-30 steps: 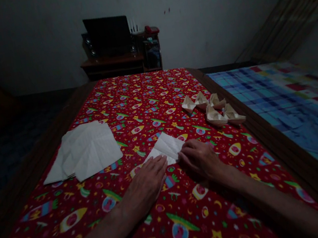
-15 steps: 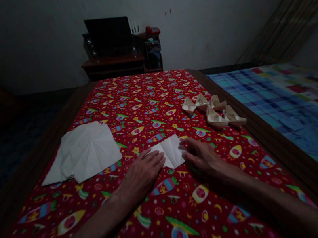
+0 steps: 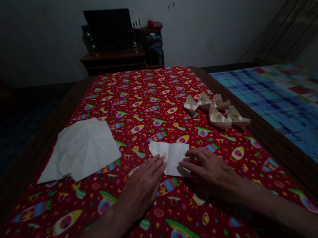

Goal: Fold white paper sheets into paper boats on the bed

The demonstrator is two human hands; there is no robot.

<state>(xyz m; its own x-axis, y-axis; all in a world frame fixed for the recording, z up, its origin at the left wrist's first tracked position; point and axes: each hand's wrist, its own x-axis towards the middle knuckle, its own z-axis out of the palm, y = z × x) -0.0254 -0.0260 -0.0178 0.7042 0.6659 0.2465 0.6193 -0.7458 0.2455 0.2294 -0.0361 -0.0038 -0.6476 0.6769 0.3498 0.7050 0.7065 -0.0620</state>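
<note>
On cloth (image 3: 137, 116), left hand (image 3: 143, 183) touching paper (image 3: 172, 158)

And here's the long tabletop (image 3: 284, 150), dark brown along both bare side edges, dressed down its middle in a bright red cloth (image 3: 148, 92) printed with yellow rockets, green saucers, stars and moons! Over on the left, a loose, fanned stack of flat white paper sheets (image 3: 90, 147) spreads across the cloth, creases showing on the top one. Front and centre lies a small, creased white paper piece (image 3: 173, 155), well apart from that stack. And look right: five pointed, beige folded-paper shapes (image 3: 219, 118) sit bunched together near the cloth's edge, three behind, two in front!
</note>
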